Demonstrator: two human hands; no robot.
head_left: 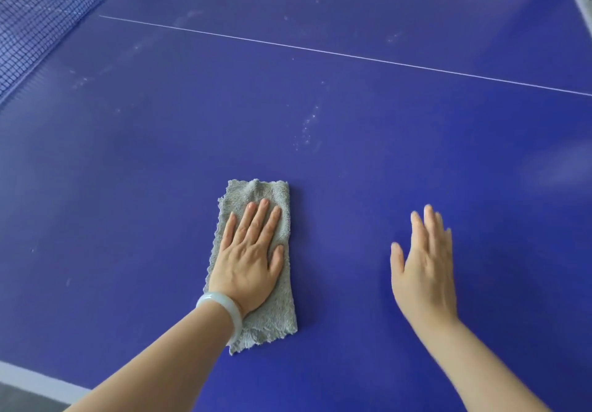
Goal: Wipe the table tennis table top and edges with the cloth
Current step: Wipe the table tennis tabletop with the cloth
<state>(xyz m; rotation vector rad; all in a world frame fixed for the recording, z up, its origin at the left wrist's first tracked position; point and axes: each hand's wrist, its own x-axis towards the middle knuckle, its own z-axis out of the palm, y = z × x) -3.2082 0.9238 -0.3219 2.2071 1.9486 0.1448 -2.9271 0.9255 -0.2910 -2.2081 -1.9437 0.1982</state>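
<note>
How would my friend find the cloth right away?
Start at the big blue table, near its closest edge. The cloth lies flat under the left hand, the one with the pale bracelet. It is the only grey, fuzzy thing there; the right hand holds nothing.

The desk [416,162] is deep blue with a thin white line [352,56] and pale smudges [307,130]; the cloth [275,309] grey, net [28,27] dark mesh, bangle [224,309] milky white.

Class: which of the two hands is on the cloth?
The left hand, wearing a pale bangle, lies flat on the grey cloth; the right hand is over bare blue table top.
</note>
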